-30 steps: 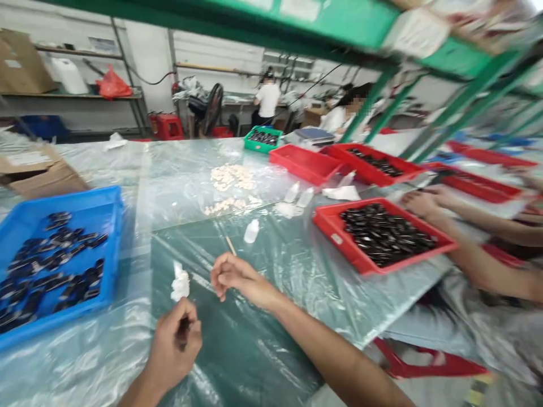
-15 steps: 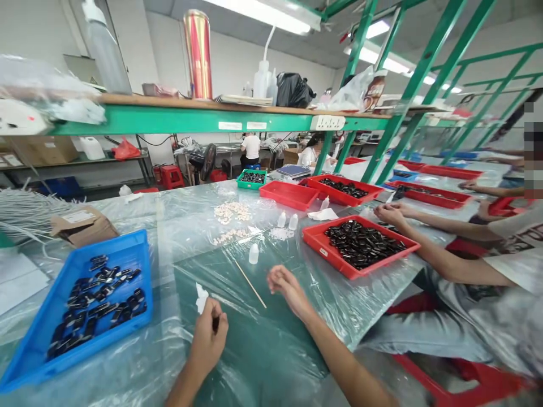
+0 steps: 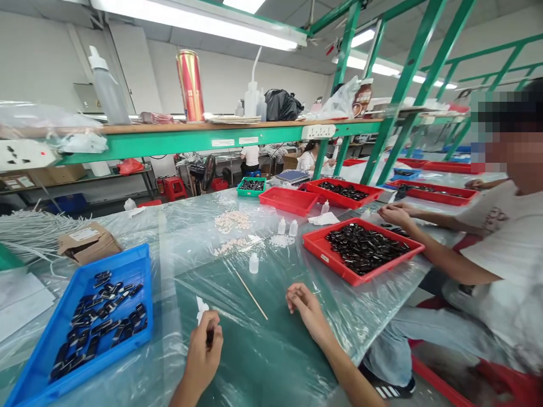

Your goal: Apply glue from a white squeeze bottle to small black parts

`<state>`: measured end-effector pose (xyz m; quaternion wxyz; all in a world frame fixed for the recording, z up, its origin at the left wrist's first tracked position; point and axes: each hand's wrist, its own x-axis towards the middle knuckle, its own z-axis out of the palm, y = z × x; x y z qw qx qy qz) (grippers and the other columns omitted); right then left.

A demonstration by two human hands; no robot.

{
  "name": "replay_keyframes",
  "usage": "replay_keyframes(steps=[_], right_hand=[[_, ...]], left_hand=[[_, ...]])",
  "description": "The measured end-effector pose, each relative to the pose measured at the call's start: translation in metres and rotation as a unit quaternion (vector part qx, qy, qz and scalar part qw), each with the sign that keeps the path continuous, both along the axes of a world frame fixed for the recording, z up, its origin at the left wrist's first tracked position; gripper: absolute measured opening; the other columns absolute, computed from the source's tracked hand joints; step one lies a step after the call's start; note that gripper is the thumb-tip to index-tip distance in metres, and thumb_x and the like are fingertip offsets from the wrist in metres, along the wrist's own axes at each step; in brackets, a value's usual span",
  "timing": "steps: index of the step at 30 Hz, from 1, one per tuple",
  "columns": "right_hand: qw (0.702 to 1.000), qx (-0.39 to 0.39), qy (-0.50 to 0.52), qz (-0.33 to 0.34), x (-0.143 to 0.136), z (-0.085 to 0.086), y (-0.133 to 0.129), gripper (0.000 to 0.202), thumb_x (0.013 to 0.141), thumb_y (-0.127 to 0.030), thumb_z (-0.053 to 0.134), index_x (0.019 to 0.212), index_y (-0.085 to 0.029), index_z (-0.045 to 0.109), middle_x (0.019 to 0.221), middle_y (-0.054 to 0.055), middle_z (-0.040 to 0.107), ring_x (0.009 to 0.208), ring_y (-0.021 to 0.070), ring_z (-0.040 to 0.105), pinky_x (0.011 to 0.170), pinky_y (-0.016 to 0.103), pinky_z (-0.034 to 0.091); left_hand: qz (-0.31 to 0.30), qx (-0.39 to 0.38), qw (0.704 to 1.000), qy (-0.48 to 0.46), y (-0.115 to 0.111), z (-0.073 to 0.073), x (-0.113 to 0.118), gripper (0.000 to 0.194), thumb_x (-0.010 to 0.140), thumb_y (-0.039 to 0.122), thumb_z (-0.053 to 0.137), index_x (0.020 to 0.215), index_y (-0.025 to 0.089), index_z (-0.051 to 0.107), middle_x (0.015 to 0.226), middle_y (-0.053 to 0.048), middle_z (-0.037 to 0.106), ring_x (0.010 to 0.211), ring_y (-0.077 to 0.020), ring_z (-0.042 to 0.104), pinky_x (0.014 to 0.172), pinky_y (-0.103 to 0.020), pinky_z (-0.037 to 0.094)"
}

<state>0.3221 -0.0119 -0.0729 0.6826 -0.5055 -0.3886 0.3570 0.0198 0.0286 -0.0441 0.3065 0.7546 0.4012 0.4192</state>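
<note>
A small dark object (image 3: 210,337) is held in the curled left hand (image 3: 204,346) (its shape mostly hidden), left of the loosely curled, seemingly unfilled right hand (image 3: 306,310).

Toward eight o'clock, the tray (image 3: 38,353) is plain blue, and its pieces (image 3: 104,310) are glossy black with pale glints. Toward four, the tray (image 3: 328,262) is solid red, its pieces (image 3: 365,246) black; the small tray (image 3: 241,193) near eleven is green. The surface (image 3: 237,350) shows deep green under whitish glare toward six, where the thin stick (image 3: 251,295) is pale tan. At eleven, the can (image 3: 190,85) mixes red and gold. Toward five, the jeans (image 3: 390,339) are faded light blue, the shoe (image 3: 392,390) black with white stripes
</note>
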Motion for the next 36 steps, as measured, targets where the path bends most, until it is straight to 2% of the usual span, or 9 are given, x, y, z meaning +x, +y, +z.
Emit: replay_keyframes(steps=[7,10,15,18,21,24,27,31,36], right_hand=[[0.999,-0.005,-0.035,0.009,-0.009,0.016,-0.009,0.016,0.078,-0.038,0.063,0.080,-0.022,0.060,0.061,-0.004,0.058,0.047,0.0080,0.053,0.045,0.022,0.047],[0.999,-0.004,-0.045,0.011,-0.013,0.026,-0.015,0.004,0.071,-0.035,0.065,0.072,-0.033,0.061,0.057,0.000,0.058,0.047,0.0139,0.055,0.044,0.032,0.048],[0.997,-0.002,-0.067,0.030,-0.016,0.035,-0.021,0.007,0.069,-0.032,0.065,0.067,-0.037,0.062,0.056,0.005,0.059,0.049,0.0161,0.057,0.048,0.040,0.047],[0.997,-0.012,-0.074,0.036,-0.016,0.036,-0.024,0.007,0.069,-0.032,0.064,0.069,-0.039,0.063,0.058,0.006,0.061,0.053,0.0193,0.060,0.052,0.043,0.048],[0.996,-0.028,-0.082,0.035,-0.014,0.036,-0.026,0.009,0.069,-0.035,0.062,0.069,-0.044,0.062,0.060,0.004,0.063,0.057,0.0233,0.062,0.055,0.047,0.049],[0.995,-0.042,-0.089,0.032,-0.013,0.034,-0.028,0.008,0.069,-0.036,0.061,0.069,-0.045,0.062,0.059,0.004,0.064,0.056,0.0232,0.063,0.055,0.045,0.049],[0.993,-0.050,-0.100,0.031,-0.013,0.031,-0.029,0.008,0.069,-0.037,0.062,0.071,-0.045,0.062,0.062,0.002,0.065,0.057,0.0234,0.062,0.057,0.044,0.050],[0.990,-0.053,-0.122,0.037,-0.008,0.030,-0.024,0.005,0.069,-0.039,0.063,0.073,-0.042,0.062,0.063,-0.001,0.062,0.059,0.0252,0.060,0.058,0.046,0.053],[0.987,-0.045,-0.147,0.047,0.015,0.040,0.018,0.018,0.067,-0.036,0.071,0.084,-0.032,0.066,0.078,0.001,0.064,0.073,0.0232,0.061,0.066,0.039,0.053]], left_hand=[[0.129,0.064,0.989,0.022,0.006,0.017,-0.021,0.019,0.080,0.052,0.049,0.090,0.036,0.054,0.056,0.005,0.052,0.038,-0.0179,0.047,0.035,-0.025,0.036],[0.258,0.108,0.956,0.088,0.020,0.040,-0.053,0.033,0.076,0.060,0.042,0.094,0.037,0.057,0.060,0.004,0.058,0.038,-0.0177,0.047,0.036,-0.026,0.038],[0.372,0.106,0.894,0.227,0.061,0.071,-0.126,0.044,0.076,0.064,0.027,0.104,0.040,0.051,0.057,0.009,0.054,0.033,-0.0146,0.041,0.042,-0.026,0.039],[0.436,0.134,0.838,0.300,0.089,0.075,-0.168,0.061,0.074,0.072,0.018,0.116,0.035,0.042,0.073,0.003,0.060,0.060,-0.0260,0.063,0.057,-0.034,0.049],[0.426,0.159,0.815,0.359,0.108,0.074,-0.186,0.089,0.067,0.082,0.016,0.126,0.020,0.040,0.101,-0.012,0.063,0.097,-0.0386,0.062,0.077,-0.046,0.051],[0.430,0.188,0.802,0.369,0.107,0.073,-0.169,0.095,0.070,0.080,0.011,0.129,0.011,0.042,0.121,-0.022,0.054,0.120,-0.0457,0.049,0.092,-0.055,0.045],[0.379,0.214,0.836,0.334,0.087,0.070,-0.130,0.076,0.080,0.071,0.018,0.121,0.014,0.047,0.120,-0.019,0.054,0.119,-0.0409,0.049,0.098,-0.054,0.041],[0.233,0.242,0.908,0.250,0.053,0.053,-0.082,0.035,0.093,0.050,0.031,0.096,0.027,0.057,0.095,-0.004,0.063,0.093,-0.0277,0.061,0.090,-0.045,0.047],[0.109,0.213,0.939,0.247,0.034,0.024,-0.055,0.038,0.093,0.043,0.040,0.063,0.025,0.056,0.061,0.002,0.060,0.061,-0.0174,0.061,0.069,-0.030,0.052]])
